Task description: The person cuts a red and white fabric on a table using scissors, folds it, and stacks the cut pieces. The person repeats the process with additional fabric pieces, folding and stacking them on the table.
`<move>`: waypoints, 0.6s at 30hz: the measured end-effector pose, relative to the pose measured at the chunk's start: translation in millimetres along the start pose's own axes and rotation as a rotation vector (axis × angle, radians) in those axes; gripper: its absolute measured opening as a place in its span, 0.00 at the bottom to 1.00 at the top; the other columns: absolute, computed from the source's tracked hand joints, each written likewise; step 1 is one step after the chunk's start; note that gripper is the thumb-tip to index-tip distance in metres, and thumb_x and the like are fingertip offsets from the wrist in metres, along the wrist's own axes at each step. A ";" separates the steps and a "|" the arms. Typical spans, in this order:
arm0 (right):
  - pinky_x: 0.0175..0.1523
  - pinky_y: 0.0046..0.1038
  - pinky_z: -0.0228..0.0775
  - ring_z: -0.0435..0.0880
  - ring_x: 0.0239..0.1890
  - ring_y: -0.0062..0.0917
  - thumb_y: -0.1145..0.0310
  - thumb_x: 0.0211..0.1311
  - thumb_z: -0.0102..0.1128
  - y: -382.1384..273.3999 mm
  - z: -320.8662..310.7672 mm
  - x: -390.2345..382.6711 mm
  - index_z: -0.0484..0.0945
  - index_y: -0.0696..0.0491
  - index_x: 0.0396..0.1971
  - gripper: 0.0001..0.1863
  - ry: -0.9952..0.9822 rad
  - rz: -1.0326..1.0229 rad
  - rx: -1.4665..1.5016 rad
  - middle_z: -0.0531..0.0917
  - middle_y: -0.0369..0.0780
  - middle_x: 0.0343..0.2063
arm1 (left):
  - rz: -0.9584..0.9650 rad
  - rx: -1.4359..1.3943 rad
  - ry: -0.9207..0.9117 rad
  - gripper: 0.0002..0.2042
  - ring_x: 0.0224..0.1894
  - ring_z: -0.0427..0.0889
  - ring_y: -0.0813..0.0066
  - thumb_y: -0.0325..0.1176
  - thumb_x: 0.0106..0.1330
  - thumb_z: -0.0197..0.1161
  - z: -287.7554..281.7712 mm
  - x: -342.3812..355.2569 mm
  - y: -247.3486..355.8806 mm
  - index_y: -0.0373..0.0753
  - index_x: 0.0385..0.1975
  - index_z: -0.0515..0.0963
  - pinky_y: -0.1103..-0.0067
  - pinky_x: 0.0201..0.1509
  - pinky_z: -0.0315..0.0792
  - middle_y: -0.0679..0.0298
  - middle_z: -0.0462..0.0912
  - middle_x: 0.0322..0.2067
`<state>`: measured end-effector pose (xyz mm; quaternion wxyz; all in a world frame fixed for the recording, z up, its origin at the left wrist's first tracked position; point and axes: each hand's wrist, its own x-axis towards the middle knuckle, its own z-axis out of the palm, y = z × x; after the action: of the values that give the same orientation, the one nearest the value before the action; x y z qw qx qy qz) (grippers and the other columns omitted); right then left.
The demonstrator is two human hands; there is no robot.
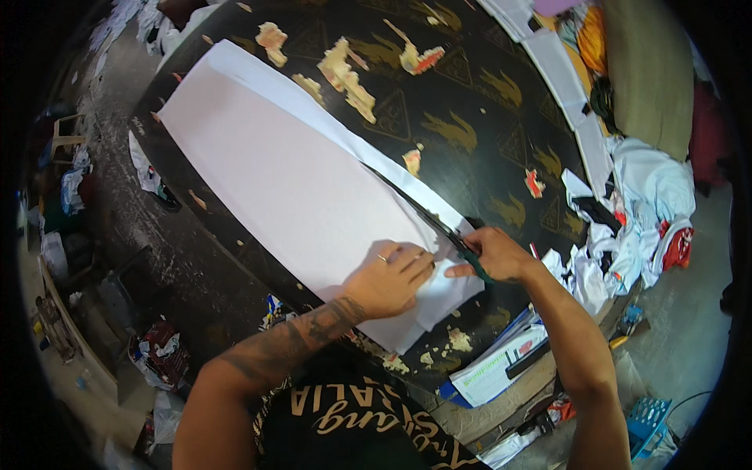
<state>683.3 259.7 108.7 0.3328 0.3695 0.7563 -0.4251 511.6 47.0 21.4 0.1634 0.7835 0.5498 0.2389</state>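
Observation:
A long piece of white fabric (pixel 266 172) lies slantwise across the dark table. My left hand (pixel 389 280), a ring on one finger, rests on its near end with the fingers flat against it. In my right hand (pixel 493 254) is a pair of scissors (pixel 468 254) with dark green handles, my fingers closed round them. Their blades reach up and left along the fabric's right side, where a narrow strip (pixel 415 184) lies beyond the blades. The fabric partly hides the blades, so how far apart they are does not show.
The patterned black table (pixel 478 94) carries torn yellowish scraps (pixel 345 78). Papers (pixel 501 356) lie along its near right edge. White cloth (pixel 646 188) is heaped at the right, below a large beige roll (pixel 650 70). A blue plastic basket (pixel 648 423) stands lower right.

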 end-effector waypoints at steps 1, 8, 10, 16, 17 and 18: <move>0.37 0.41 0.71 0.78 0.27 0.34 0.28 0.49 0.80 -6.3 -3.1 7.3 0.78 0.59 0.22 0.42 -0.039 0.000 -0.012 0.77 0.43 0.20 | -0.004 0.012 0.015 0.26 0.66 0.74 0.62 0.43 0.58 0.68 -0.1 0.0 -0.8 0.38 0.55 0.82 0.61 0.68 0.66 0.61 0.80 0.59; 0.38 0.43 0.72 0.80 0.28 0.39 0.25 0.48 0.78 -41.7 -8.5 32.3 0.77 0.61 0.23 0.45 0.025 0.013 -0.097 0.79 0.47 0.21 | -0.013 0.017 -0.033 0.28 0.65 0.74 0.60 0.46 0.62 0.67 3.5 -2.6 -2.0 0.38 0.60 0.78 0.62 0.67 0.67 0.60 0.78 0.57; 0.34 0.40 0.67 0.73 0.26 0.32 0.30 0.49 0.81 -50.4 -10.6 38.8 0.74 0.60 0.21 0.42 0.005 -0.003 0.004 0.75 0.41 0.18 | 0.001 -0.039 0.000 0.27 0.64 0.75 0.61 0.43 0.61 0.67 3.5 -4.1 -1.8 0.39 0.59 0.78 0.61 0.65 0.67 0.58 0.79 0.57; 0.33 0.38 0.68 0.75 0.23 0.32 0.29 0.46 0.83 -77.7 -20.7 56.6 0.72 0.58 0.17 0.43 0.003 0.069 -0.043 0.72 0.42 0.15 | -0.051 -0.152 -0.004 0.23 0.63 0.75 0.57 0.38 0.63 0.63 1.4 -5.5 -3.1 0.37 0.58 0.77 0.58 0.67 0.67 0.56 0.79 0.57; 0.32 0.37 0.65 0.72 0.23 0.30 0.31 0.47 0.83 -83.1 -21.2 59.3 0.72 0.57 0.17 0.42 -0.013 0.024 0.030 0.71 0.39 0.15 | -0.044 -0.205 0.009 0.23 0.64 0.75 0.57 0.37 0.63 0.63 1.4 -5.6 -3.6 0.37 0.57 0.77 0.58 0.68 0.67 0.55 0.79 0.58; 0.31 0.36 0.63 0.70 0.22 0.27 0.32 0.49 0.83 -89.0 -23.5 63.9 0.72 0.56 0.16 0.40 0.022 0.000 0.028 0.69 0.36 0.15 | -0.056 -0.228 0.037 0.22 0.65 0.75 0.57 0.37 0.63 0.63 2.1 -5.1 -5.4 0.36 0.57 0.77 0.59 0.69 0.66 0.54 0.79 0.59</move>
<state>571.7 265.6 101.6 0.3191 0.3787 0.7541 -0.4314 507.1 44.1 15.9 0.2477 0.7397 0.5437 0.3097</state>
